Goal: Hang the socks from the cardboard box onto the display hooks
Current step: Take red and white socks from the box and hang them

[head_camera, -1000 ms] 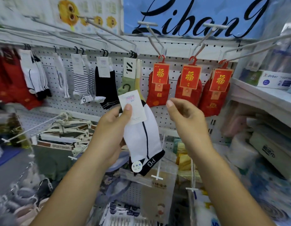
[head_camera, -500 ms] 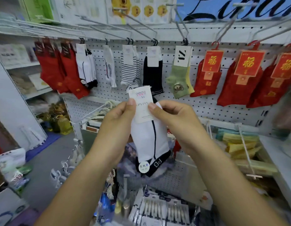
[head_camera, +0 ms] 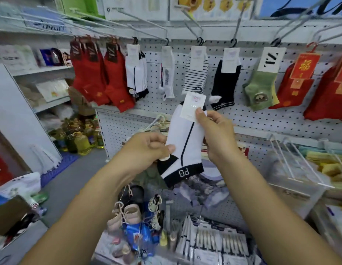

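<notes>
White sock pair (head_camera: 185, 144) with a black stripe, black heel and a toe band marked PG, held up mid-scene in front of the pegboard (head_camera: 252, 115). It is tilted, toe end down, and on no hook. A white card (head_camera: 193, 108) sits at the cuff end; a small black hanger (head_camera: 199, 90) pokes up from the card's top and seems caught on nothing. The right hand (head_camera: 218, 134) pinches the card's lower right corner together with the cuff, thumb on the front. The left hand (head_camera: 147, 148) pinches the sock's left edge near the heel, thumb on the front, other fingers curled behind. Step in hand, as judged: the pair is being squared up for hanging; the hanging itself is not yet done. Likely target is the display hook (head_camera: 135, 40) left of centre on the far rail, where matching white socks (head_camera: 136, 73) with the same stripe hang, just right of the red socks (head_camera: 93, 73). The next move calls for lifting the pair up and left, freeing the toe end, turning the hanger's opening toward the hook's near tip and sliding it on in front of the matching pairs. Further right hang striped socks (head_camera: 197, 73), black socks (head_camera: 226, 81) and green socks (head_camera: 260, 87), each on its own hook. A brown cardboard flap (head_camera: 11, 213) shows at near left; cannot tell if it is the box.
</notes>
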